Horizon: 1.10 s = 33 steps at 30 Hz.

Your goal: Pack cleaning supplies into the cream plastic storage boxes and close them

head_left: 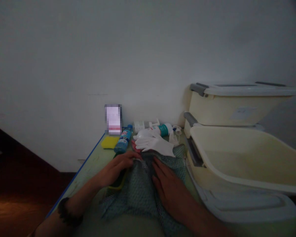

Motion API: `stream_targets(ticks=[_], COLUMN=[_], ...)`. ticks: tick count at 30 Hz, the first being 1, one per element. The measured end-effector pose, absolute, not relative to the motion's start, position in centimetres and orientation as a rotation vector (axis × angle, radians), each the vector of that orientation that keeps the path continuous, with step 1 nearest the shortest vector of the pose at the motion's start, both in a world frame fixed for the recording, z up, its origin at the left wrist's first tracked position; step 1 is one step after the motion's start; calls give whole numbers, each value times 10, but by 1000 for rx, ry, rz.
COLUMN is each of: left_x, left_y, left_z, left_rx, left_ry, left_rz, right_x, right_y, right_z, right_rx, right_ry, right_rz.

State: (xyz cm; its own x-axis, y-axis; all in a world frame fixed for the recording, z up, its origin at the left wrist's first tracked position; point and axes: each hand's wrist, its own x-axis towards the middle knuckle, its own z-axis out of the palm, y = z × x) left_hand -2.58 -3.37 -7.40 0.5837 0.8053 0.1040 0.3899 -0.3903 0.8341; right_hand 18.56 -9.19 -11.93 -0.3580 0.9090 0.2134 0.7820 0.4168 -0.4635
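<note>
A grey-green textured cloth lies rumpled on the table in front of me. My left hand pinches its upper edge, near a patch of red fabric. Flat on the cloth's right part rests my right hand, fingers stretched out. A dark green sponge with a yellow edge is partly covered by my left hand and the cloth. White gloves lie just beyond both hands. A blue bottle lies to their left, beside a yellow sponge.
A white bottle with a green label and a clear bottle lie by the wall. A pixelated phone-like screen leans there. On the right are an open cream bin, a lidded bin and a pale lid.
</note>
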Motion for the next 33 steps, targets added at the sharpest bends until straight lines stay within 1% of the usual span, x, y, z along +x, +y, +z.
stream_targets(ticks=[3, 6, 8, 11, 15, 18, 21, 26, 28, 33], left_x=[-24, -23, -25, -30, -31, -27, -25, -25, -25, -19], left_y=[-29, -25, -23, -19, -17, -19, -23, -28, -29, -29], left_z=[-76, -80, -82, -85, -92, -93, -89, -81, -80, -85], left_rx=[2054, 2211, 2335, 2498, 2642, 2681, 2723, 2749, 2746, 2665], left_ry=[990, 1250, 1399, 1469, 1408, 1368, 1274, 1062, 1036, 1099], left_rz=[788, 961, 978, 858, 729, 675, 567, 413, 401, 444], right_x=[187, 190, 191, 194, 196, 196, 194, 195, 195, 190], right_y=[-91, -89, -87, -83, -81, -81, -77, -69, -70, -78], right_z=[-116, -112, -110, -109, -107, -106, -104, -102, -103, -110], right_rx=[-1543, -1573, -1558, -1559, -1589, -1598, -1630, -1642, -1604, -1341], right_ry=[-2195, -2173, -2184, -2192, -2115, -2107, -2094, -2011, -1909, -1508], right_rz=[350, 323, 299, 315, 392, 373, 373, 481, 511, 679])
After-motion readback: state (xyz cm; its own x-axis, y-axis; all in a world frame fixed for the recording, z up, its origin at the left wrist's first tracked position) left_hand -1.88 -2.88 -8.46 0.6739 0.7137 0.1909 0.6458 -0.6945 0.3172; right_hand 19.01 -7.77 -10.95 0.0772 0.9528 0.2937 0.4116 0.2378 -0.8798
